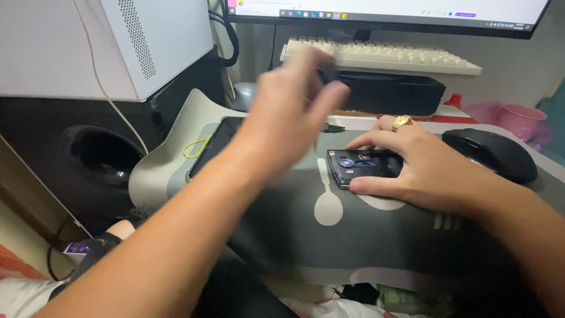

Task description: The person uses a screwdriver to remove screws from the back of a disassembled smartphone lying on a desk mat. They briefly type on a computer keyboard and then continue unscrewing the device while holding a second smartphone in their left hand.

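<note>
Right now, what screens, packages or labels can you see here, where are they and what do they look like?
Monitor: top edge, behind the keyboard; wide black-framed screen, lit white with a row of small coloured icons.
Dark tablet-like slab: left on the grey mat, beyond the left hand; black glass, unlit.
Small packet: bottom left, on the floor; white and purple.
Opened phone: under the right hand; no screen showing.

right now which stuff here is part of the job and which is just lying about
In use:
opened phone under the right hand
left hand, raised and blurred above the mat
dark phone panel beside it

Lying about:
mouse
keyboard
monitor
black box
pink cup
speaker
</note>
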